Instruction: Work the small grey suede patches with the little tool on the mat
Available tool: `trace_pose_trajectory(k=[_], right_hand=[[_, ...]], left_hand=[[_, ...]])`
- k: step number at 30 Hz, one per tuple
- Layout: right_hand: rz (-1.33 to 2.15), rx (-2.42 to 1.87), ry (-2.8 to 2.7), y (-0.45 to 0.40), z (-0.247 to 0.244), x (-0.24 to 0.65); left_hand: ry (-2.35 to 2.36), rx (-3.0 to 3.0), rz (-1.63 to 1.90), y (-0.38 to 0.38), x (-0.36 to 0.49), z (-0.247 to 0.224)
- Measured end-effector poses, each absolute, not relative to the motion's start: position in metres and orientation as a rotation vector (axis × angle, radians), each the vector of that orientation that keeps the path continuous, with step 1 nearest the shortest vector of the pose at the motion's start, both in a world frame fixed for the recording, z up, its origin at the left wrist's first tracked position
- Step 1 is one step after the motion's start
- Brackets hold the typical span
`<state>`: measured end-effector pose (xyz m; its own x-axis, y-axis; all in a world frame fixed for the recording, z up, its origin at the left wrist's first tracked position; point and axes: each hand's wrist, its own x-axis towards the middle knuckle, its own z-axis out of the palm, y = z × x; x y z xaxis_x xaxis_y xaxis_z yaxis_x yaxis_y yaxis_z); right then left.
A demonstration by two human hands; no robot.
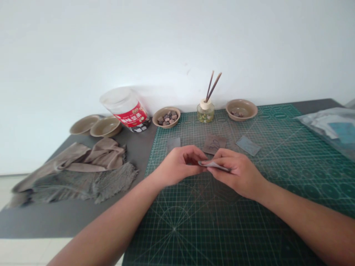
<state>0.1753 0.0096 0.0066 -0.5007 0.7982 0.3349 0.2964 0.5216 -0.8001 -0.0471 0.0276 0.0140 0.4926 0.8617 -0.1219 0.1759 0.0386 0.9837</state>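
My right hand [235, 173] pinches a small folded grey sheet [214, 166] between thumb and fingers. My left hand [179, 166] is curled, its fingertips at the sheet's left end. Just beyond my hands, several flat pieces lie on a green cutting mat [210, 225]. A brown-grey square with a curved marking [214, 144] is nearest my fingers, a grey rectangle [173, 144] sits behind my left hand, and a blue-grey piece [248, 145] lies tilted to the right. My hands partly hide the grey rectangle and the brown-grey square's lower edge.
A tan bowl of small stones [166, 117] and another bowl [241, 109] stand along the back, with a reed diffuser [205, 112] between them. A tipped plastic jar [126, 108], further bowls [105, 126], crumpled cloth [80, 171] and a plastic bag [330, 127] flank the mat.
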Motion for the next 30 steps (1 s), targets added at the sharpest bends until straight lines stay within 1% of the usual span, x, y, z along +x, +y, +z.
trace_pose_trajectory(k=[9,14,19,24,30], right_hand=[[0.975,-0.918,-2.028,0.01,0.0066,0.1771],[0.912,-0.951,-2.035,0.0096,0.007,0.1763],[1.066,-0.987,-1.991,0.0089,0.0082,0.1759],[1.008,-0.973,-1.974,0.0087,0.0081,0.1753],[1.185,-1.003,-1.899,0.0111,0.0111,0.1787]], left_hand=[[0.856,1.48,0.705,0.0269,-0.0468,0.0148],[0.883,1.503,0.701,0.0271,-0.0479,0.0139],[0.843,1.539,0.737,0.0282,-0.0487,0.0127],[0.848,1.539,0.723,0.0269,-0.0486,0.0153],[0.821,1.477,0.724,0.0279,-0.0487,0.0145]])
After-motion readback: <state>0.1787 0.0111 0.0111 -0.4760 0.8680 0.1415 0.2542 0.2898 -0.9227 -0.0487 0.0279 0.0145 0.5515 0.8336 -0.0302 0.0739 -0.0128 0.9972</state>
